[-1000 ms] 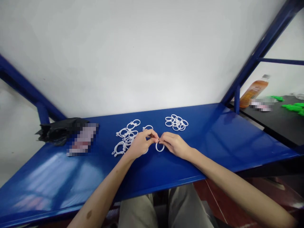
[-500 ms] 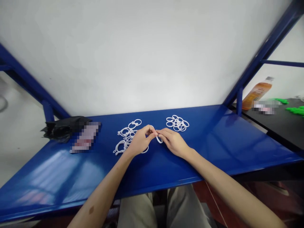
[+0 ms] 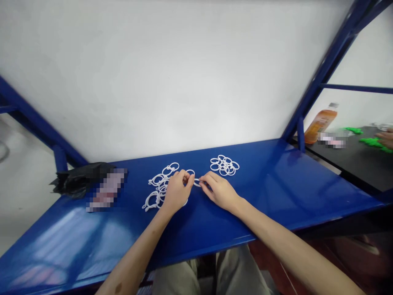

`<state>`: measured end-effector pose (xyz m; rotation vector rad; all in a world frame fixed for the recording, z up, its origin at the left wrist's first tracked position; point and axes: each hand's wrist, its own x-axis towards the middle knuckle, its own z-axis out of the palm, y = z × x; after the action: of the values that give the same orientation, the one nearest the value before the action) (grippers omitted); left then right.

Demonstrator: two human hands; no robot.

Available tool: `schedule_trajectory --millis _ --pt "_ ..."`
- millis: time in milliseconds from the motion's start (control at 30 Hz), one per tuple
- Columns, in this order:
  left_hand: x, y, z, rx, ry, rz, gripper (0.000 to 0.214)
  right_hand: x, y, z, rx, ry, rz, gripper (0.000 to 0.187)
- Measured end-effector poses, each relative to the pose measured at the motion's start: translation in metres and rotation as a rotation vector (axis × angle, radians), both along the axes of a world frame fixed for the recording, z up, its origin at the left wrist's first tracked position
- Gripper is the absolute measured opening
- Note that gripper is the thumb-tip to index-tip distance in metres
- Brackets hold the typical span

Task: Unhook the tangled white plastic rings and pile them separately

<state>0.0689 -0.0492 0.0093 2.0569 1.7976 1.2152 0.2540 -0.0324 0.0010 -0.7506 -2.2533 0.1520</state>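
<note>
Between my hands is a white ring [image 3: 197, 183], its right edge pinched between the thumb and fingertips of my right hand [image 3: 221, 191]. My left hand [image 3: 177, 191] is closed at the ring's left side, with thumb and index finger pressed together. Another white ring [image 3: 190, 171] shows just behind those left fingertips. Beside and partly under my left hand lies a cluster of linked white rings [image 3: 152, 199], some with small loops and knobs. Beyond my right hand, a second pile of white rings [image 3: 224, 165] lies apart on the blue table [image 3: 270, 188].
A crumpled black plastic bag [image 3: 73, 180] and a blurred flat packet [image 3: 107, 190] lie at the table's left. On a black table [image 3: 353, 164] to the right stand an orange drink bottle [image 3: 321, 125] and green pieces [image 3: 373, 142], with another person's hand [image 3: 386, 137] there.
My hands have drawn slightly apart, with the ring now stretched flat across the gap between them. The view has shifted a little, and another person's hand has appeared at the right edge.
</note>
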Motion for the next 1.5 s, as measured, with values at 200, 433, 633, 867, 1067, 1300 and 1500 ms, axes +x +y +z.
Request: schedule_trajectory --millis 200,433,633,867,1067,1300,1500 --pt "-0.002 0.000 -0.003 0.015 0.180 -0.003 0.028 0.011 0.016 0.001 -0.067 -0.054 -0.309 0.007" --pt "-0.008 0.000 -0.011 0.010 0.538 0.128 0.029 0.036 0.047 0.006 0.015 0.000 -0.753 0.013" --pt "-0.006 -0.003 -0.008 -0.024 0.591 0.089 0.029 0.034 0.061 -0.001 0.006 -0.089 -0.780 0.011" --pt "-0.005 -0.004 -0.009 -0.036 0.618 0.095 0.024 0.035 0.056 0.004 -0.006 0.006 -0.697 0.011" --pt "-0.005 -0.003 -0.011 -0.003 0.604 0.045 0.019 0.021 0.028 0.005 -0.034 0.033 -0.359 0.007" --pt "0.000 -0.007 -0.002 0.097 0.389 -0.225 0.012 0.009 0.022 -0.005 -0.427 0.192 -0.129 0.011" --pt "0.002 -0.005 -0.004 -0.002 -0.037 -0.185 0.011 0.009 0.022 -0.005 -0.573 0.361 -0.041 0.010"
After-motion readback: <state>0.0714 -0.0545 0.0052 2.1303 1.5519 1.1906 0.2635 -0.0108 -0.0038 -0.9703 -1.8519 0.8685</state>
